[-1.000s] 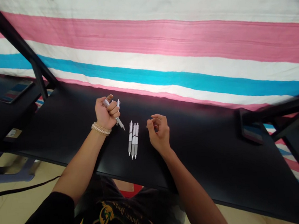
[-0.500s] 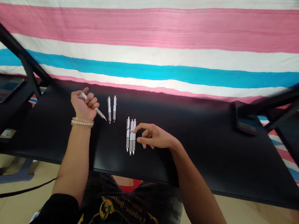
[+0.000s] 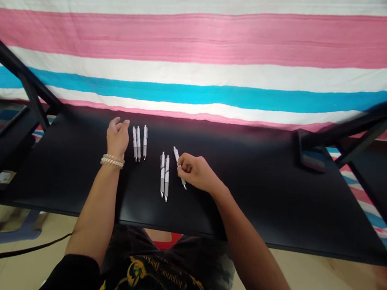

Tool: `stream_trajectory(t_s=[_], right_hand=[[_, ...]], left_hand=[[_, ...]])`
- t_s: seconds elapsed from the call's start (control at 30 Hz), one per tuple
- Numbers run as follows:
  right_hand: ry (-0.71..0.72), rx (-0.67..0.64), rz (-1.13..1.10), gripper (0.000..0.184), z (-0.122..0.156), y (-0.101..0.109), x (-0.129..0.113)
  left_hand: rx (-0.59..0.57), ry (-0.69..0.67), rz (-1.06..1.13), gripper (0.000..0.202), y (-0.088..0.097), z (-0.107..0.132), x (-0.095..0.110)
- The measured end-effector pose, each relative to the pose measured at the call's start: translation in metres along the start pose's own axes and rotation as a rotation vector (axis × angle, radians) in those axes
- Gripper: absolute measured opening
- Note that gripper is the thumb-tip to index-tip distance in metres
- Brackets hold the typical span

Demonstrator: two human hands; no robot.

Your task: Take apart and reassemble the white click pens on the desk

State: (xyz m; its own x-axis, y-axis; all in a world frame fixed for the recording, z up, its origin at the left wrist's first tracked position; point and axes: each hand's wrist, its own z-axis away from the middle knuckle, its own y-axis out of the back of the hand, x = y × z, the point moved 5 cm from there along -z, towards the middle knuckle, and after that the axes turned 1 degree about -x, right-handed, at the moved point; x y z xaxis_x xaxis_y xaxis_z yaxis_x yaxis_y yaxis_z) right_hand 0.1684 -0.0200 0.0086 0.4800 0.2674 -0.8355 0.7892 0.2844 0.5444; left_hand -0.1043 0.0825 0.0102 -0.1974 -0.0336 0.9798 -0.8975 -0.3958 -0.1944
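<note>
The right hand has its fingers curled closed on a white pen lying lengthwise toward the person on the surface. The left hand, open and empty, is farther off, just beside three pens.

A striped sheet is hung at twelve o'clock behind a black desk, and a black frame is seen at ten o'clock; a cable is laid across the floor at eight o'clock.

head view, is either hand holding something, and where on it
The right hand has a pen pinched around the middle of its barrel, with both ends showing. The left hand holds nothing.
</note>
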Motion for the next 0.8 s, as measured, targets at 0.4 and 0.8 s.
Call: stream_trajectory(t_s=[0.4,0.8], right_hand=[[-0.012,0.184,-0.480,0.027,-0.004,-0.001,-0.004],[0.075,0.538,-0.270,0.022,-0.006,0.014,0.007]], left_hand=[[-0.783,0.337,0.160,0.037,-0.087,0.093,-0.023],[-0.331,0.234,0.323,0.029,-0.079,0.076,-0.039]])
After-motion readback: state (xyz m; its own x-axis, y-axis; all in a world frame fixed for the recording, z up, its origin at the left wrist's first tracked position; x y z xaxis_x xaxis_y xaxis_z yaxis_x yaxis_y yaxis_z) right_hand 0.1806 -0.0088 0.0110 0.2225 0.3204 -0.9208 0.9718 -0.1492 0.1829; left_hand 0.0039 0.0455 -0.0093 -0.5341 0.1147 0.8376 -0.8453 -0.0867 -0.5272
